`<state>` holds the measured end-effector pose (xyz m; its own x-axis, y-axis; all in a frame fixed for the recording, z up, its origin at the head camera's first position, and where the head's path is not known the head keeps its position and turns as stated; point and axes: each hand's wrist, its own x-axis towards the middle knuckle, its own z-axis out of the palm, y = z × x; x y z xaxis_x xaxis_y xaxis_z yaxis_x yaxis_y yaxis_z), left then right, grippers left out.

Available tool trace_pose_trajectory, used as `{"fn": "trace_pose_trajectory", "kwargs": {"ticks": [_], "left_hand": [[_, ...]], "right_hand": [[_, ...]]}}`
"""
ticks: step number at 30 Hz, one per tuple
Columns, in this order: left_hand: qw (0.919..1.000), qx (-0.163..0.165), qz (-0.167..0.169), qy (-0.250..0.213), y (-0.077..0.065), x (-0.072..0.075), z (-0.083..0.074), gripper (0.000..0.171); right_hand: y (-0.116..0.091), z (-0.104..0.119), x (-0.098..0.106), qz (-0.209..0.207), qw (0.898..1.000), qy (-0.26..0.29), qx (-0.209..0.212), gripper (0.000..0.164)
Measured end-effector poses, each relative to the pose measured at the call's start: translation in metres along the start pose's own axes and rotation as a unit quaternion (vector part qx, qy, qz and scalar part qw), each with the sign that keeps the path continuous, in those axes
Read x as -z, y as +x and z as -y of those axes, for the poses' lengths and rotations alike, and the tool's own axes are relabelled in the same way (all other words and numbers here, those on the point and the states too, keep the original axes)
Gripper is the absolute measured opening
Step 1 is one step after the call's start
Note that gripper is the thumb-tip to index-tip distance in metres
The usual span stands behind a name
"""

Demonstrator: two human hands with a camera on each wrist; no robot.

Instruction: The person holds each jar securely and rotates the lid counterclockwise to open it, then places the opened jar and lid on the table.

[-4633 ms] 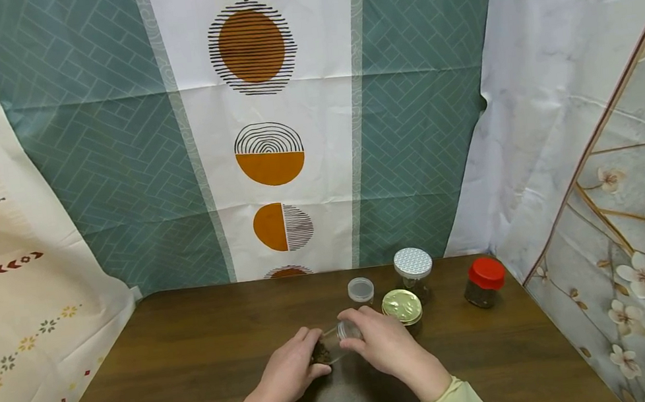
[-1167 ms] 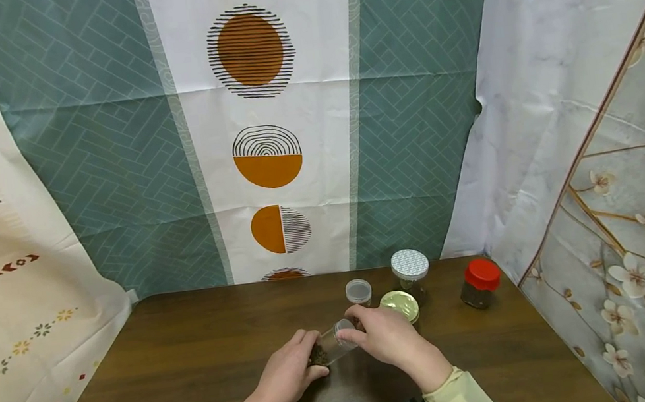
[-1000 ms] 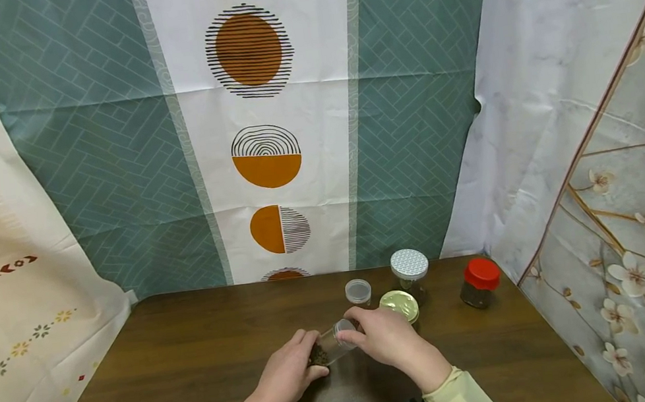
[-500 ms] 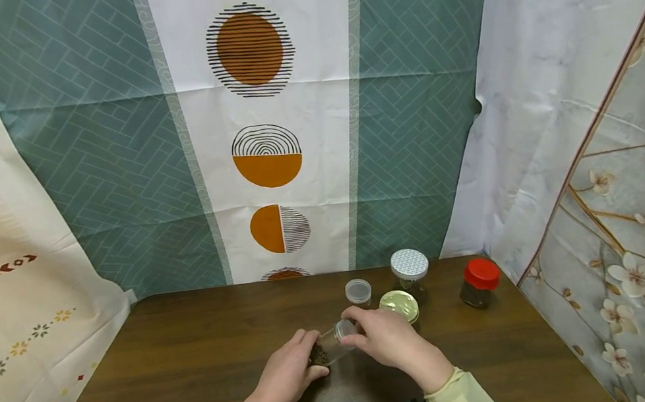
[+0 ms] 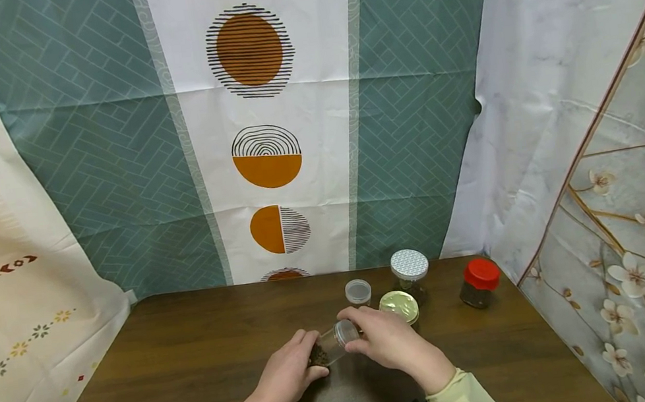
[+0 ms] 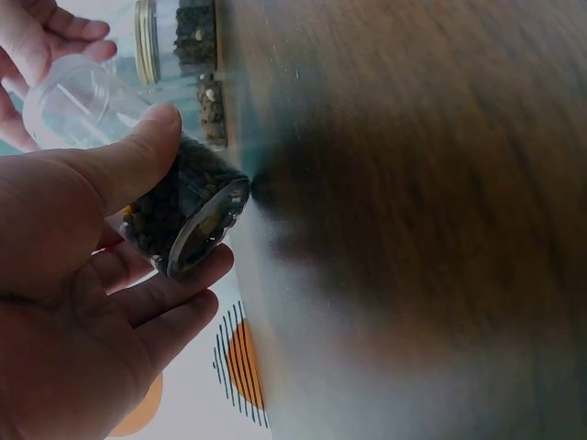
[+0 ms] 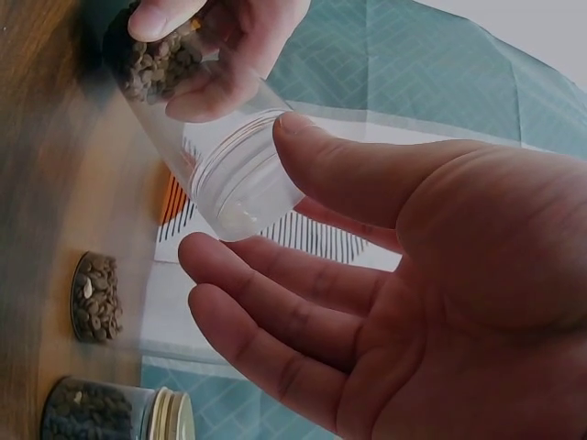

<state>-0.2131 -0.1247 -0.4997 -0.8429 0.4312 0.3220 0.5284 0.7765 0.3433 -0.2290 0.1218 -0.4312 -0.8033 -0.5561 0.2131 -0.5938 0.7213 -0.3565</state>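
A clear jar (image 5: 330,347) with dark brown bean-like pieces in its lower end lies tilted above the table. My left hand (image 5: 286,369) grips its base, the thumb along one side and the fingers round the other; the glass bottom shows in the left wrist view. Over the mouth sits a clear lid (image 7: 246,188). My right hand (image 5: 385,340) holds this lid loosely: the thumb tip touches its edge, and the fingers lie fairly straight along the opposite side. One of these fingers is partly hidden behind the lid.
Behind the right hand stand a small clear-lidded jar (image 5: 359,291), a gold-lidded jar (image 5: 399,306) and a taller white-patterned-lid jar (image 5: 409,264). A red-lidded jar (image 5: 480,281) stands farther right. Patterned cloth (image 5: 418,150) hangs behind the brown table (image 5: 196,348).
The right thumb has slid back from across the lid to its lower edge, and the fingers have loosened slightly. The left hand and the jar stay in place.
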Motion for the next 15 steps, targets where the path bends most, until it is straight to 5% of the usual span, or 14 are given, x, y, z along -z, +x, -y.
{"fn": "trace_pose_trajectory", "kwargs": {"ticks": [15], "left_hand": [[1.0,0.006,0.006,0.0,0.0006,-0.0017,0.0012,0.053]], "right_hand": [[-0.0002,0.0012,0.0018,0.007,1.0,0.018,-0.003,0.059]]}}
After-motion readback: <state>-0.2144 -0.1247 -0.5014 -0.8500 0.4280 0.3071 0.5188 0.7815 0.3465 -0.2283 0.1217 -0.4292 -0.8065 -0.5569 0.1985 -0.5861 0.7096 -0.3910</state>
